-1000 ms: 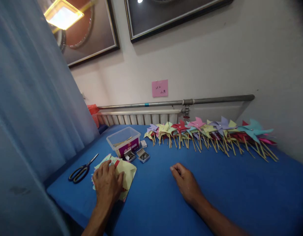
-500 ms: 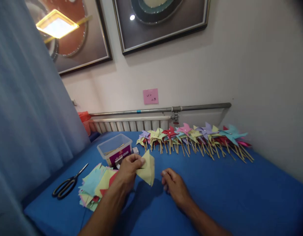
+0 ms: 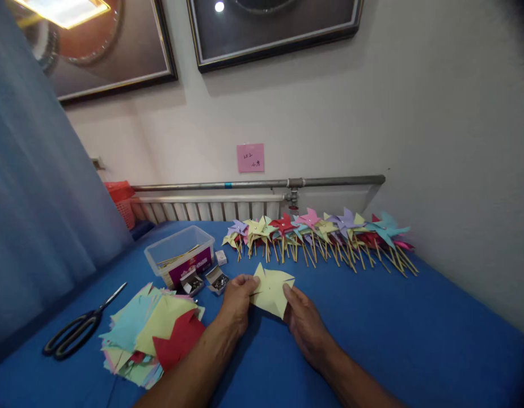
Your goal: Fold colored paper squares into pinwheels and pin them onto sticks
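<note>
A pale yellow paper square [image 3: 271,292] with slits cut in from its corners is stretched between my two hands, just above the blue table cover. My left hand [image 3: 239,300] pinches its left edge between thumb and fingers. At the right edge, my right hand [image 3: 303,317] grips it with the thumb on top; the other fingers are partly hidden behind the paper. Left of my left forearm lies a pile of cut coloured paper sheets [image 3: 147,328], a red one on top. Two small open boxes of metal pins [image 3: 219,281] stand just beyond my left hand.
A clear plastic tub [image 3: 181,252] holds thin sticks, with a small white box [image 3: 220,257] beside it. Scissors [image 3: 85,326] lie at the left. Many finished paper pinwheels [image 3: 317,226] on sticks line the back, before a radiator [image 3: 211,207]. A blue curtain [image 3: 45,198] hangs left.
My right hand, apart from the paper before, now holds its right edge. The yellow paper has turned flat towards me and moved slightly right. The view has shifted.
</note>
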`<state>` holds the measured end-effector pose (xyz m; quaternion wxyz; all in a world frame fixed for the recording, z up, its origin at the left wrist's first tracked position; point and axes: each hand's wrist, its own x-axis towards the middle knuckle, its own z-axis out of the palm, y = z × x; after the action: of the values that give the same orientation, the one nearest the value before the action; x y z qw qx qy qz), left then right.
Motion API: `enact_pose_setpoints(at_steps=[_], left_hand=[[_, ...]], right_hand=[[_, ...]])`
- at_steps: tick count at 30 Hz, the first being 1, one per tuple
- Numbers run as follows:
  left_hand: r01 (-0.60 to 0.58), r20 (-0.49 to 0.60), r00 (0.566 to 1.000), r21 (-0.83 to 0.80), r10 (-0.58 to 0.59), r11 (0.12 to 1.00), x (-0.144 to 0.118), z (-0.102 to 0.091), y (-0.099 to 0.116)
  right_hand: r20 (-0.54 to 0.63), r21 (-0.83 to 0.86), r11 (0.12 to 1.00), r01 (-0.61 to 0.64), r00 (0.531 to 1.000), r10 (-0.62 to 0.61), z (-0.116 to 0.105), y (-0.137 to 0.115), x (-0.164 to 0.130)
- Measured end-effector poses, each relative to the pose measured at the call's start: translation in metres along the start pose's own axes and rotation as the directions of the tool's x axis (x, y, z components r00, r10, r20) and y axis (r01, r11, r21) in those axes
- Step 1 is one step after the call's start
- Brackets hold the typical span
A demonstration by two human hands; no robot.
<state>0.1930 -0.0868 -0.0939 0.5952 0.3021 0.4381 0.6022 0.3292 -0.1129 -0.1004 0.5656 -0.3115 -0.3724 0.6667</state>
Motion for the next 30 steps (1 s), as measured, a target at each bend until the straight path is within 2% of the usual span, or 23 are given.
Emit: enact_pose_setpoints(at_steps=[5, 11, 19, 24, 27, 30], left_hand=[[0.021, 0.048, 0.999, 0.079, -0.024, 0.997, -0.0025, 0.0059, -0.004], [-0.028, 0.026, 0.999, 0.216, 0.023, 0.976, 0.0009, 0.0048, -0.0045], [0.004, 0.023, 1.0, 0.166, -0.008, 0.986, 0.0004, 0.0047, -0.0013], [-0.055, -0.011, 0.998, 0.239, 0.059, 0.97, 0.0021, 0.0033, -0.0027], [-0.13, -0.023, 0.989, 0.35, 0.147, 0.928, 0.0042, 0.0013, -0.0043], [-0.202, 0.01, 0.976, 0.395, 0.216, 0.896, 0.0044, 0.0007, -0.0052]], right_hand=[[-0.048, 0.059, 0.998, -0.015, 0.999, 0.018, -0.0031, -0.0004, 0.0015], [-0.111, 0.033, 0.999, -0.042, 0.993, 0.046, -0.0062, -0.0007, -0.0003], [-0.025, 0.012, 0.997, -0.081, 0.996, 0.081, -0.0051, -0.0048, -0.0012], [-0.12, -0.018, 0.998, -0.059, 0.991, 0.056, -0.0063, -0.0006, -0.0001], [-0.116, -0.039, 0.996, -0.085, 0.99, 0.08, -0.0071, -0.0006, 0.0002], [-0.117, -0.085, 0.989, -0.122, 0.987, 0.112, -0.008, -0.002, -0.0005]])
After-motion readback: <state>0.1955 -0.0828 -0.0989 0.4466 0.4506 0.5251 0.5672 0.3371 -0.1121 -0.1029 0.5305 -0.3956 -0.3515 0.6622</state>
